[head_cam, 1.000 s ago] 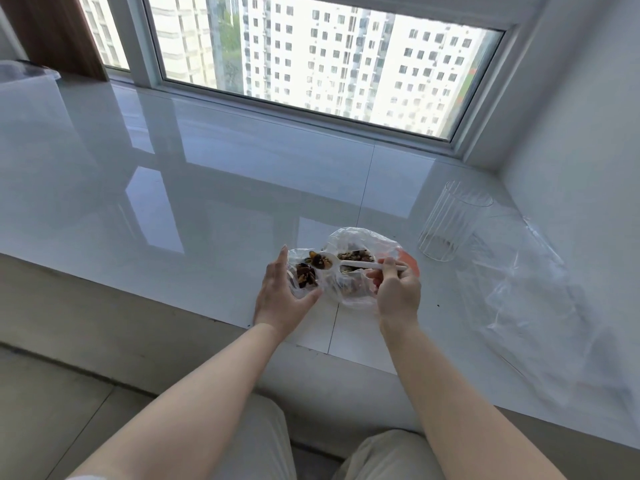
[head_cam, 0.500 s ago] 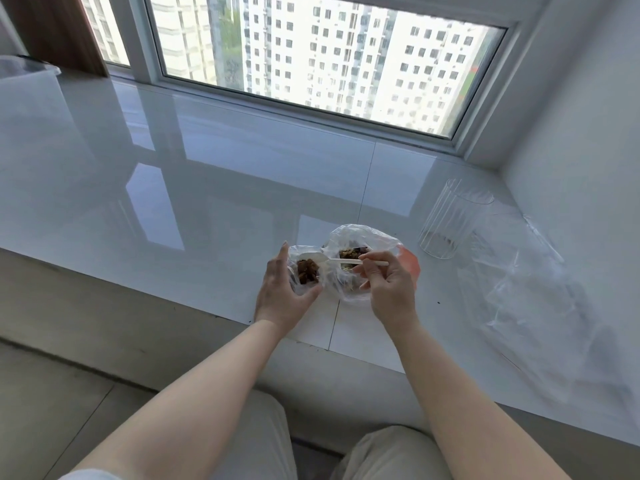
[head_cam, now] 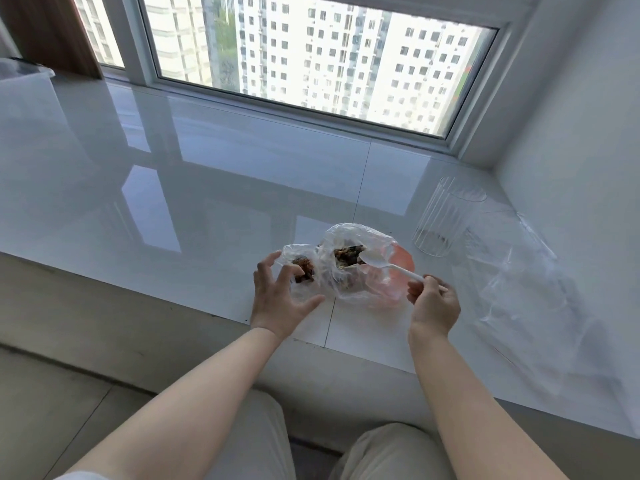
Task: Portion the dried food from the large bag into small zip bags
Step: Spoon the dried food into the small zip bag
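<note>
A large clear bag (head_cam: 349, 289) holding dark dried food (head_cam: 346, 258) lies on the white sill, partly over an orange-red round thing (head_cam: 403, 263). Touching its left side is a small clear bag (head_cam: 298, 252) with a little dark food inside. My left hand (head_cam: 280, 299) is at the small bag with fingers spread apart, fingertips against the plastic, not gripping it. My right hand (head_cam: 433, 306) pinches the handle of a white plastic spoon (head_cam: 388, 266). The spoon's bowl looks empty and sits at the large bag's mouth.
A clear ribbed glass (head_cam: 446, 220) stands right of the bags. Crumpled clear plastic bags (head_cam: 519, 271) spread toward the right wall (head_cam: 588, 150). The sill's front edge (head_cam: 207, 311) runs just under my wrists. A translucent container (head_cam: 20, 77) sits far left by the window.
The spoon left the small bag and swung right to the large bag's mouth. My right hand drew back right. My left hand's fingers opened off the small bag.
</note>
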